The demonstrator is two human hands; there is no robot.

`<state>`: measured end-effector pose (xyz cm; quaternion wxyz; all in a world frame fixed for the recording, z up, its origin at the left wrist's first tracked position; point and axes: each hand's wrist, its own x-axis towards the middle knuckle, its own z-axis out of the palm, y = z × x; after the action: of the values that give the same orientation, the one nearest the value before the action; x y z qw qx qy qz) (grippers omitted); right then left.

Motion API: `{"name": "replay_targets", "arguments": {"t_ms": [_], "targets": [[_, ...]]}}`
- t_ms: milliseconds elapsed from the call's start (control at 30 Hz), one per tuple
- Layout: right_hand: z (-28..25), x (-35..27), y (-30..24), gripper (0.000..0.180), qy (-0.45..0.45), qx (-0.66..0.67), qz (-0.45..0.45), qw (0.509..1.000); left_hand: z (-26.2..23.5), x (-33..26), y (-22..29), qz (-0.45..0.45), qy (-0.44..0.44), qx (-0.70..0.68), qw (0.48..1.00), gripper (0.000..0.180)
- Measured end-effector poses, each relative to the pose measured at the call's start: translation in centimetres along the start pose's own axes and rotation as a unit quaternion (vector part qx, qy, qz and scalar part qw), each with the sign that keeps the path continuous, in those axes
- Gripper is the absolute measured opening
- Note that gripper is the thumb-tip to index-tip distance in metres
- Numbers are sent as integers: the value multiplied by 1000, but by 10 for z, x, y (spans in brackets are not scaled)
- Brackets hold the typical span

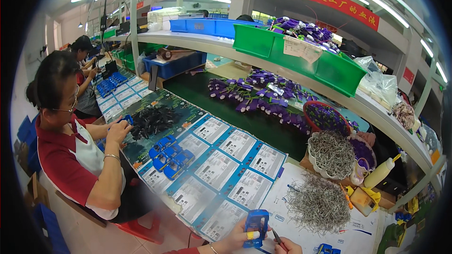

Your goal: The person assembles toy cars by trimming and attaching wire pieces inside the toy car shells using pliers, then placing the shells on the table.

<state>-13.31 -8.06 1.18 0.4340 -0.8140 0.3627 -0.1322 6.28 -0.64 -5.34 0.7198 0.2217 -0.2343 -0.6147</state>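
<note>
At the lower edge, my left hand (238, 236) is closed around a blue plastic toy car body (257, 221), held tilted up on its end. A yellow wrap circles one of its fingers. Just to the right, my right hand (288, 247) grips a thin dark pointed tool (277, 237), its tip close to the car body; its exact kind is unclear. Beyond my right hand lies a loose heap of thin metal pins (316, 207) on white paper. Another blue car body (326, 249) is partly cut off at the lower edge.
A white bowl of metal pins (332, 153), a squeeze bottle (379, 173) and a red basket of purple parts (327, 117) stand at right. Blue car bodies (172, 156) lie on printed sheets (216, 169). A co-worker (82, 146) sits left. A shelf holds a green bin (296, 59).
</note>
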Motion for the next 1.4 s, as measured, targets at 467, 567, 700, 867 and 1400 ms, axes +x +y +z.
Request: {"name": "replay_targets", "arguments": {"t_ms": [467, 567, 700, 867, 1400], "targets": [[-7, -18, 11, 23, 77, -49, -89, 992, 28, -2, -8, 81, 74, 65, 992, 45], [-10, -19, 5, 22, 114, -49, -128, 984, 27, 1, -4, 142, 43, 79, 986, 56], [-10, -27, 4, 21, 111, -79, -161, 978, 40, 7, -3, 140, 38, 75, 987, 60], [-11, -39, 2, 17, 110, -103, -161, 976, 57, 1, -9, 166, 47, 102, 980, 61], [-6, -36, -5, 20, 86, -135, -133, 978, 59, 4, -5, 237, -7, 225, 945, 50]]}}
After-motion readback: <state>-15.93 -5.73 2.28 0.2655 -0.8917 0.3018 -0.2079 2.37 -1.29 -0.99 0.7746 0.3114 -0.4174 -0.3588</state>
